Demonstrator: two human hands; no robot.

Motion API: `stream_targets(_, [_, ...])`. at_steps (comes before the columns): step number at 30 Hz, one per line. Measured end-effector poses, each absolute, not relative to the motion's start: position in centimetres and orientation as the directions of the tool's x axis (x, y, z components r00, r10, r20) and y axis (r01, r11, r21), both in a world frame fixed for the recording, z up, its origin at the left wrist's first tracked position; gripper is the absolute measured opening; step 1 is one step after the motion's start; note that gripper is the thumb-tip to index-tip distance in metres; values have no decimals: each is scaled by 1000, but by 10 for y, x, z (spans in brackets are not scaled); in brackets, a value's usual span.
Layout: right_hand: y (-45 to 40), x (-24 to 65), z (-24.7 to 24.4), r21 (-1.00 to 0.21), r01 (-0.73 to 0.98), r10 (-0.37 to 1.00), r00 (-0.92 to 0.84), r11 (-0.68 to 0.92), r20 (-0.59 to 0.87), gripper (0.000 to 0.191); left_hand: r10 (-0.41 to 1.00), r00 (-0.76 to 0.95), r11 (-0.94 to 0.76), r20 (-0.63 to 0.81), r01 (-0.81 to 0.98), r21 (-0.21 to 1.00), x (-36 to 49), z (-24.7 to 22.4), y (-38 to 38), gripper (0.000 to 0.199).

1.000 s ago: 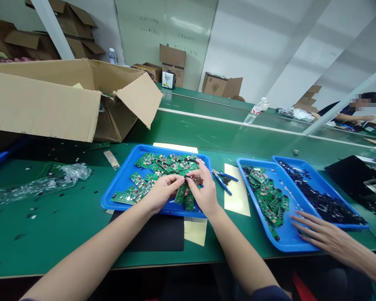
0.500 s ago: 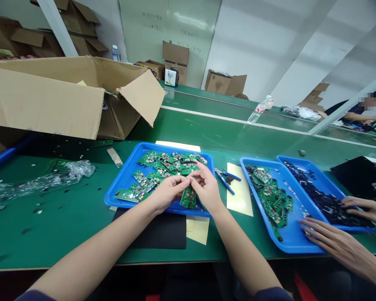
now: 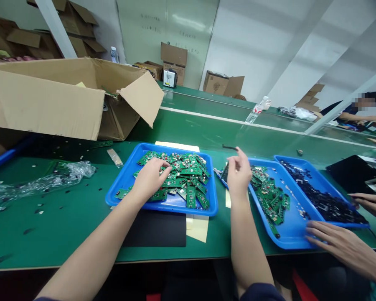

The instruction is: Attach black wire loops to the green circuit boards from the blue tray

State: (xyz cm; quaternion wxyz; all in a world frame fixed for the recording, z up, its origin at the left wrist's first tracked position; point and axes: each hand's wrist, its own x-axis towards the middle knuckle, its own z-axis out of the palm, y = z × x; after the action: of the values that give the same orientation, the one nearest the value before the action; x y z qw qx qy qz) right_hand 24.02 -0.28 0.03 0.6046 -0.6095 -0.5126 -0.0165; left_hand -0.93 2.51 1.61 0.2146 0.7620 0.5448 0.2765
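Observation:
My left hand (image 3: 152, 179) is over the blue tray (image 3: 213, 205) of green circuit boards (image 3: 189, 171). Its thumb and forefinger come together close above the pile, and whatever lies between them is hidden. My right hand (image 3: 240, 171) is raised between two trays, its fingers closed. A thin black strip (image 3: 229, 146) with a bent end sticks out from its fingertips to the left. Under those fingers a dark flat piece (image 3: 225, 172), seen nearly edge-on, is close to the palm. Blue-handled pliers (image 3: 218, 173) lie partly hidden behind that hand.
At right, a second blue tray (image 3: 296, 240) holds circuit boards, and a third holds small black parts (image 3: 332, 200). A co-worker's hands (image 3: 335, 238) are beside them. A large cardboard box (image 3: 44, 98) stands at back left, with crumpled plastic wrap (image 3: 78, 169) before it.
My hands have parted. The right moved right, out of the tray, with the black strip; the left shifted slightly left over the boards. A co-worker's far hand moved right.

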Motion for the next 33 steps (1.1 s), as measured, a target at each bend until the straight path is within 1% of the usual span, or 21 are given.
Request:
stream_targets(1, [-2,251,1,-678,710,552,494,191,672,39,949,269,-315,165,786,532,-13,17,27,21])
stream_targets(2, [-1,262,0,-646,754,513,509,121,691,39,949,293,-313,116,831,461,-16,17,28,21])
stream_targets(3, [0,272,-2,-621,782,485,523,54,701,40,945,320,-315,59,853,415,-19,18,29,21])
stream_targets(5, [1,293,-7,-586,808,447,549,-68,706,40,920,391,-352,-27,853,385,-21,17,30,20])
stream_targets(7, [1,311,-13,-575,802,404,585,-160,703,39,888,459,-411,-41,829,378,-22,15,30,19])
stream_targets(10, [1,330,-21,-599,765,336,643,-237,688,38,850,525,-477,-45,802,360,-20,11,30,24])
stream_targets(13, [1,339,-25,-626,731,285,682,-272,673,36,835,545,-484,-75,793,370,-18,8,29,25])
stream_targets(16, [1,345,-30,-649,701,240,712,-297,659,38,853,518,-450,-54,786,424,-16,8,28,19])
stream_targets(18, [1,348,-35,-660,682,250,730,-315,636,42,868,494,-414,-49,774,479,-16,9,28,20])
stream_targets(21, [2,351,-39,-669,664,307,748,-335,589,50,896,444,-359,-15,744,563,-16,11,28,27])
stream_targets(23, [4,347,-39,-666,677,332,735,-312,591,57,914,402,-341,52,694,634,-16,12,29,27])
stream_targets(25, [7,336,-34,-669,704,343,706,-239,620,64,926,365,-315,93,617,721,-15,11,28,23])
stream_targets(26, [9,327,-31,-681,710,354,692,-177,630,67,931,353,-288,90,562,776,-13,11,28,23])
stream_targets(28, [13,300,-25,-731,682,407,669,-4,622,73,934,354,-192,37,413,890,-9,9,25,24])
stream_targets(30, [14,265,-21,-804,562,542,621,197,567,75,925,380,-73,-27,247,966,-4,8,22,28])
stream_targets(31, [13,247,-21,-838,475,651,552,268,521,75,918,393,-25,-51,186,982,-1,7,20,31])
stream_targets(32, [12,229,-21,-871,377,771,434,316,467,74,910,408,7,-68,149,989,1,5,18,33])
stream_targets(33, [10,213,-22,-898,290,864,291,331,412,74,903,423,21,-77,136,990,3,4,17,35])
